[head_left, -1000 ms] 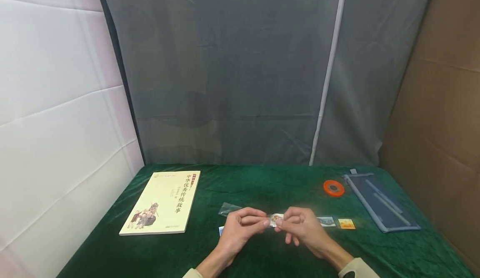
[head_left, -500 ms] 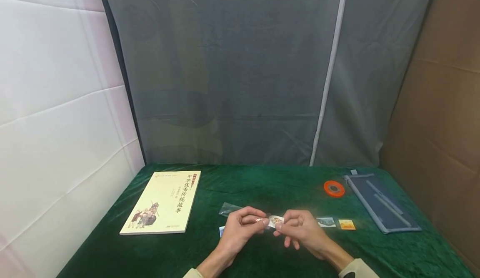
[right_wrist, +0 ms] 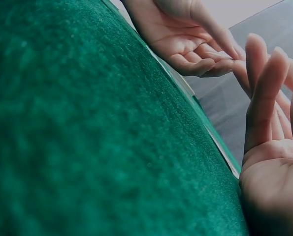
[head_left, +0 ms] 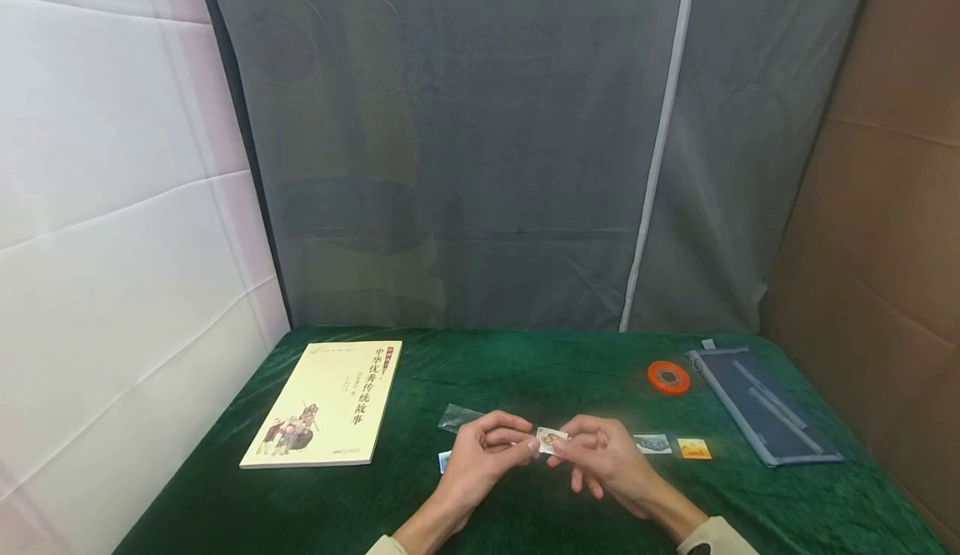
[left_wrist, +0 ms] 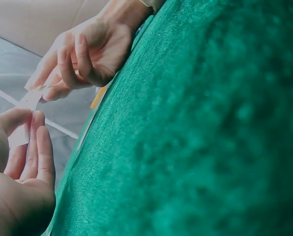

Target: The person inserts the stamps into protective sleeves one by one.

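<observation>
"What covers the bench [head_left: 480, 351]?"

"Green velvety cloth [head_left: 787, 505] — with a pale book [head_left: 326, 405] lying left, an orange ring [head_left: 655, 378] and a blue pouch [head_left: 750, 401] on the right."

"And around it?"

"Grey curtain [head_left: 487, 138] behind, white panel [head_left: 112, 163] to the left, brown panel [head_left: 870, 247] to the right."

"The small pictured card [head_left: 551, 438]?"

"Raised off the cloth, between the hands — the left hand [head_left: 480, 455] and right hand [head_left: 606, 457] both have fingers pinching it."

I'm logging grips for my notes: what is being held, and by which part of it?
A small white rectangular paper-like picture piece: the right hand pinches its right end; the left hand pinches at its left end, exact contact unclear.
</observation>
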A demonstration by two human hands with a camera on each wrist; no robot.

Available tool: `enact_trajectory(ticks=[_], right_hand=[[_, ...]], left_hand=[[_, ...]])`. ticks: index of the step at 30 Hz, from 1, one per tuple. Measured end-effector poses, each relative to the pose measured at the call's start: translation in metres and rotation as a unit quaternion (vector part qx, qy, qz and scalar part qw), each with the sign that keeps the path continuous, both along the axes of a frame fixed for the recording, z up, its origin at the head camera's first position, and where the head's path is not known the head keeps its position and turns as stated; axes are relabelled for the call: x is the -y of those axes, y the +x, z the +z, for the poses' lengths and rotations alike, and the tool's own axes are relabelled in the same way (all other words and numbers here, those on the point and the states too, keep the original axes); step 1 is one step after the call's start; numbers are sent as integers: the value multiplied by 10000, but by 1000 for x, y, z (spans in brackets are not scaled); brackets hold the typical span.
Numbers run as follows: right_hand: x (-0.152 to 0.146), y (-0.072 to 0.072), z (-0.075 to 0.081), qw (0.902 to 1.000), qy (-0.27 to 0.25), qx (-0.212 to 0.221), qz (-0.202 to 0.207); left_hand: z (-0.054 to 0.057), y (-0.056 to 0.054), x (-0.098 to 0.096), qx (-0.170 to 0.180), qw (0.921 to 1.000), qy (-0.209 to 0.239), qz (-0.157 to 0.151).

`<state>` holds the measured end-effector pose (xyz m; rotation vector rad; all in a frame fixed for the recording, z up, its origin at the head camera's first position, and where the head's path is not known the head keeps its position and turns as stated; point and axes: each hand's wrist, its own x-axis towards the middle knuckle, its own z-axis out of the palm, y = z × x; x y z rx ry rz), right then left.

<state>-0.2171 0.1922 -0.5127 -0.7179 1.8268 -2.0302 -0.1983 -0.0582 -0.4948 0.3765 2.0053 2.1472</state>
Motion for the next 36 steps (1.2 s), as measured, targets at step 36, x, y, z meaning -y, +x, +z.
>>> enact_trajectory(ticks=[36], right_hand=[[1,-3,-6,9992,23,-242,-314]], left_hand=[[0,-2,0,34,9999,-5,136]])
